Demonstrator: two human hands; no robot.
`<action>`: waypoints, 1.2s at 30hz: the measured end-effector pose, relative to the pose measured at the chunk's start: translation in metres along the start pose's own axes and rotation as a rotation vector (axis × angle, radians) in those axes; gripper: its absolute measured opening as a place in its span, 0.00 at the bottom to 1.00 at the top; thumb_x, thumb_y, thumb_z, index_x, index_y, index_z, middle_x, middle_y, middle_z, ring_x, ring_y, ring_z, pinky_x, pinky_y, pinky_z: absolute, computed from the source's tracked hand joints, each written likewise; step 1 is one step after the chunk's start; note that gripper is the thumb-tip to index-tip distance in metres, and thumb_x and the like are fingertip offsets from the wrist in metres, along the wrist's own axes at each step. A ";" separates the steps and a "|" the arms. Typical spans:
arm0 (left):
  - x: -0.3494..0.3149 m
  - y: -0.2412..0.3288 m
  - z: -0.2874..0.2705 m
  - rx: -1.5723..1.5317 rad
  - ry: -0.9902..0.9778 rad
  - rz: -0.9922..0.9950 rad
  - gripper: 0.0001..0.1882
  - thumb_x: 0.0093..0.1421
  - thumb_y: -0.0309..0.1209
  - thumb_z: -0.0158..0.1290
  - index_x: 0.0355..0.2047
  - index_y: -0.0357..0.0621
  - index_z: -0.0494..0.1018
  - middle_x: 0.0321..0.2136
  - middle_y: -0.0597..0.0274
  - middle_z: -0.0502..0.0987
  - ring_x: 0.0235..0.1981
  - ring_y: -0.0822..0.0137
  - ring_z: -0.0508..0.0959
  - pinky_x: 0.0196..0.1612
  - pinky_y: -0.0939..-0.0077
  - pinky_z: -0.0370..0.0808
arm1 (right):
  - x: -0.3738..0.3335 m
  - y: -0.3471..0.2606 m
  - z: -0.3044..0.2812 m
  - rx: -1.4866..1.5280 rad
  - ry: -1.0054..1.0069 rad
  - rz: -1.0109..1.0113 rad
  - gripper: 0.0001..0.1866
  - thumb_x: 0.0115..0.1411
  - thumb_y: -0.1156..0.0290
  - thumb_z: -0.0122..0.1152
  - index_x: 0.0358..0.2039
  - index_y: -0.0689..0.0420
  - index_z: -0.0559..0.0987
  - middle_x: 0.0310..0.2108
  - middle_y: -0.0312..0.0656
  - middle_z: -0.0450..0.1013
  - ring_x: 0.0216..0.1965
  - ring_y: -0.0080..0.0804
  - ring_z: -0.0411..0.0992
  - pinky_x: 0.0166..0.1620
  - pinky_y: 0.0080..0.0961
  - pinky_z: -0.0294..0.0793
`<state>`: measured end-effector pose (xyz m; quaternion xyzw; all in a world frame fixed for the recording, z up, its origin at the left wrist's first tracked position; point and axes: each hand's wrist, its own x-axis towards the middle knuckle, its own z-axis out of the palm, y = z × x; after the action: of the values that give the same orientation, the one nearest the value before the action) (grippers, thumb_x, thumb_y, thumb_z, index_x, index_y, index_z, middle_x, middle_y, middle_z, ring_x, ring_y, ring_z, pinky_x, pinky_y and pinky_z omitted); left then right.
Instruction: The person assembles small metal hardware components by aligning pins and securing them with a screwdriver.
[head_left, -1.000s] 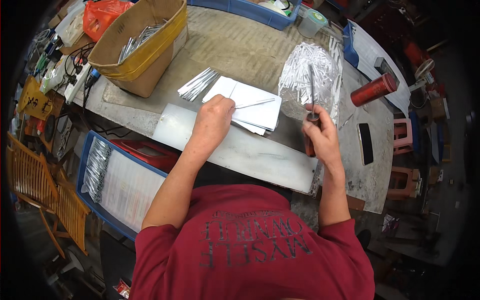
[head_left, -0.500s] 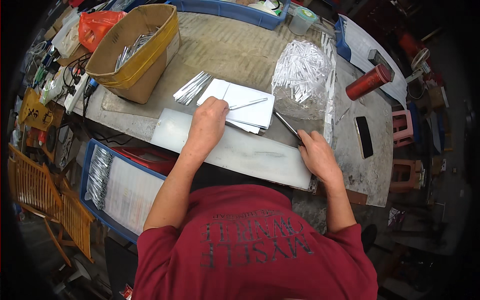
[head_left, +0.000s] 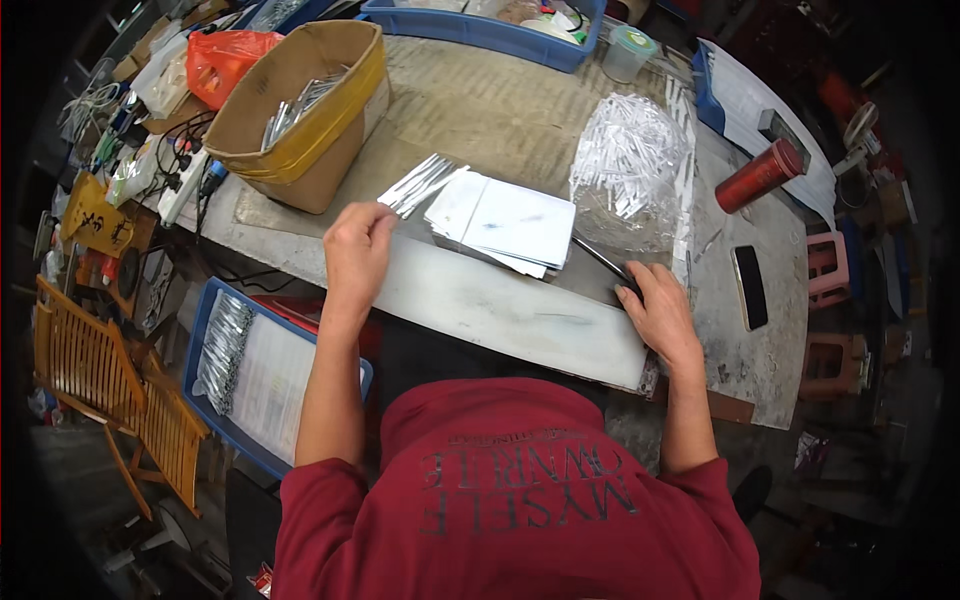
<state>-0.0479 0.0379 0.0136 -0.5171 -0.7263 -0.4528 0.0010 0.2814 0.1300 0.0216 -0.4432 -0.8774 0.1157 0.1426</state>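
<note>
My left hand (head_left: 357,255) is at the near edge of the table, fingers pinched beside the near ends of a bundle of slim silver rods (head_left: 420,183). What the fingertips hold, if anything, is hidden. Right of the bundle sits a stack of white paper sheets (head_left: 515,222), slightly fanned, with faint grey marks on top. My right hand (head_left: 662,312) is closed around the near end of a thin dark metal rod (head_left: 598,258), whose far end reaches the stack's right edge. Under both hands runs a long translucent white board (head_left: 500,305).
A taped cardboard box (head_left: 300,165) with more rods stands left. A heap of white paper strips (head_left: 632,155) lies on plastic, right of the stack. Further right are a red cylinder (head_left: 760,176) and a phone (head_left: 748,288). A blue tray (head_left: 240,445) sits below the table's left edge.
My left hand has moved left from the paper stack to the rod bundle. The silver rod that lay across the top sheet is gone from there. My right hand still grips the dark rod.
</note>
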 end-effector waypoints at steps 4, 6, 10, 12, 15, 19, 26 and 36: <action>0.009 -0.020 0.000 0.084 0.011 -0.035 0.03 0.48 0.23 0.50 0.25 0.35 0.72 0.20 0.55 0.71 0.23 0.62 0.72 0.28 0.74 0.68 | 0.000 0.001 0.002 -0.019 0.019 0.011 0.17 0.47 0.68 0.56 0.38 0.60 0.71 0.28 0.48 0.66 0.32 0.46 0.65 0.35 0.37 0.64; 0.012 -0.032 0.005 0.104 0.023 -0.001 0.03 0.47 0.22 0.50 0.24 0.35 0.71 0.21 0.54 0.71 0.23 0.60 0.72 0.28 0.73 0.68 | 0.001 0.002 0.003 -0.015 0.022 0.021 0.17 0.46 0.69 0.57 0.38 0.61 0.71 0.29 0.48 0.66 0.33 0.46 0.65 0.35 0.37 0.63; 0.013 -0.044 0.020 0.117 0.024 0.017 0.03 0.47 0.22 0.50 0.24 0.34 0.70 0.21 0.52 0.71 0.24 0.56 0.72 0.29 0.69 0.68 | 0.001 0.000 0.003 -0.015 0.048 0.007 0.17 0.46 0.70 0.57 0.38 0.61 0.71 0.31 0.48 0.66 0.35 0.45 0.65 0.37 0.36 0.63; 0.016 -0.043 0.026 0.129 0.010 0.031 0.03 0.47 0.22 0.50 0.23 0.34 0.70 0.21 0.51 0.71 0.25 0.54 0.72 0.29 0.67 0.68 | 0.001 0.001 0.003 -0.011 0.185 -0.057 0.16 0.46 0.72 0.56 0.37 0.62 0.71 0.33 0.48 0.67 0.36 0.44 0.65 0.39 0.35 0.63; 0.018 -0.045 0.033 0.137 -0.001 0.037 0.03 0.47 0.22 0.50 0.23 0.34 0.70 0.21 0.51 0.71 0.25 0.54 0.72 0.29 0.67 0.68 | 0.000 -0.006 0.005 0.009 0.366 -0.120 0.14 0.45 0.76 0.55 0.35 0.62 0.71 0.33 0.48 0.67 0.35 0.43 0.65 0.38 0.33 0.63; 0.020 -0.043 0.033 0.182 -0.003 0.025 0.03 0.46 0.22 0.50 0.23 0.34 0.70 0.21 0.51 0.71 0.25 0.54 0.72 0.29 0.67 0.68 | -0.006 -0.020 0.013 0.153 0.434 -0.172 0.12 0.44 0.79 0.54 0.32 0.62 0.72 0.30 0.47 0.67 0.32 0.43 0.65 0.36 0.32 0.64; 0.048 0.002 -0.012 0.092 0.147 0.221 0.03 0.47 0.21 0.51 0.24 0.35 0.71 0.21 0.53 0.71 0.23 0.58 0.73 0.28 0.73 0.69 | -0.017 -0.033 0.037 0.374 0.261 -0.250 0.08 0.43 0.80 0.53 0.28 0.62 0.72 0.22 0.46 0.66 0.23 0.42 0.65 0.27 0.31 0.64; 0.149 -0.043 -0.064 0.393 -0.041 0.177 0.08 0.50 0.28 0.50 0.30 0.37 0.73 0.24 0.53 0.74 0.26 0.60 0.74 0.31 0.72 0.69 | -0.016 -0.036 0.044 0.310 0.196 -0.247 0.08 0.43 0.79 0.54 0.27 0.61 0.72 0.19 0.45 0.64 0.21 0.42 0.65 0.24 0.32 0.63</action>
<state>-0.1797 0.1054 0.0927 -0.5778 -0.7524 -0.2898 0.1268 0.2483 0.0934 -0.0096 -0.3145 -0.8786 0.1873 0.3066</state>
